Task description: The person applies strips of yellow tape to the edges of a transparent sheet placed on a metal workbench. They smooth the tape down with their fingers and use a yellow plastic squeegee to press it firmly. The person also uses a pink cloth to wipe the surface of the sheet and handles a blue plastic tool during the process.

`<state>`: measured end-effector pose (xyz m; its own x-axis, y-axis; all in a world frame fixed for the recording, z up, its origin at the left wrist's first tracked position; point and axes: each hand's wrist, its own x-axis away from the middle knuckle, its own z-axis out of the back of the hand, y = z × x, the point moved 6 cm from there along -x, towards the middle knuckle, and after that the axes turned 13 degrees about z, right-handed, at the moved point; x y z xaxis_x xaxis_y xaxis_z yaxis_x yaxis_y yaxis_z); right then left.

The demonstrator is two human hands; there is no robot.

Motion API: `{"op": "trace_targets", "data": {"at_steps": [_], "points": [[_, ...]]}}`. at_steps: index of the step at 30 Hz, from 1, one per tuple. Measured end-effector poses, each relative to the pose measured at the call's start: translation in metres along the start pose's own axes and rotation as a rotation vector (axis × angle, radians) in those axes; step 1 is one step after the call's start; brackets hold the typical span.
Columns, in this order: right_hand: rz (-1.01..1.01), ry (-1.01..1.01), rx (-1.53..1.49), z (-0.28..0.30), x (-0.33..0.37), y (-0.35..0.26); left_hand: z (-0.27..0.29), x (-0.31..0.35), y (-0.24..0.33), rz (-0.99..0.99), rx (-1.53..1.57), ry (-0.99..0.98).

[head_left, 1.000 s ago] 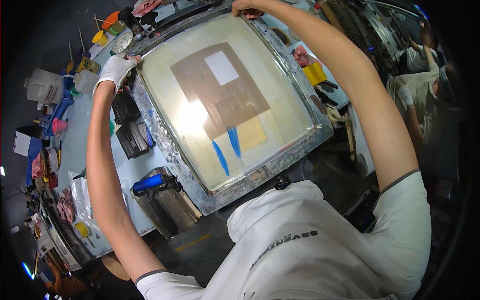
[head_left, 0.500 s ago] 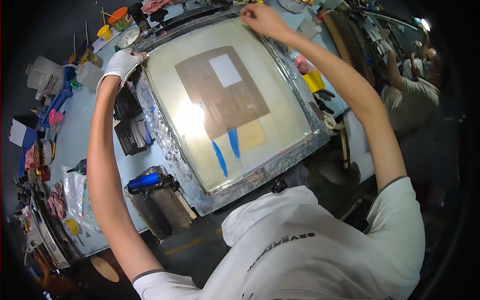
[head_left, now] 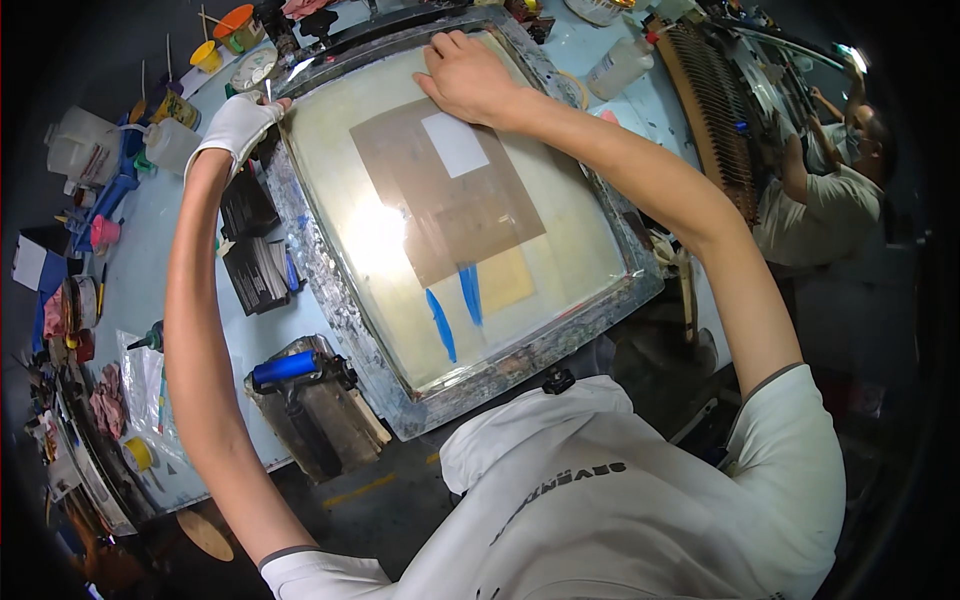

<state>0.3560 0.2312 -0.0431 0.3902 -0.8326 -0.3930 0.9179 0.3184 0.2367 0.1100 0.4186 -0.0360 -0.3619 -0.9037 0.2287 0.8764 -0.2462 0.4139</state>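
"What do you have in front of you?"

"From my end, a big frame (head_left: 527,352) with a pale screen (head_left: 580,255) across it, between my forearms at the table (head_left: 150,270). There's a brown patch (head_left: 440,225) on the screen, a white rectangle (head_left: 455,145) within it, and two blue streaks (head_left: 470,295) toward the near end."

"And your hands?"

"My left hand (head_left: 240,125), in a white glove, is at the far left corner of the frame. The thumb lies at the edge; the other fingers are hidden, so I can't say how firmly it grips. My right hand (head_left: 470,80) is bare, palm down over the far part of the screen, fingers loosely bent with nothing visible in them. I can't make out whether it touches."

"Which step is this?"

"I'd judge it's handling the frame: left hand minding the corner, right hand reaching across the screen."

"What does the next move call for?"

"A steady left hand, I think, and a light right one, clear of the blue streaks."
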Motion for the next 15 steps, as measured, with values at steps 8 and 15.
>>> {"op": "trace_targets", "data": {"at_steps": [8,15], "points": [[0.026,0.143,-0.228,-0.012,-0.062,-0.081,0.000,0.010,-0.011,0.077,0.211,-0.013],[0.035,0.194,-0.290,-0.025,-0.102,-0.126,-0.002,0.021,-0.011,0.087,0.328,0.006]]}}
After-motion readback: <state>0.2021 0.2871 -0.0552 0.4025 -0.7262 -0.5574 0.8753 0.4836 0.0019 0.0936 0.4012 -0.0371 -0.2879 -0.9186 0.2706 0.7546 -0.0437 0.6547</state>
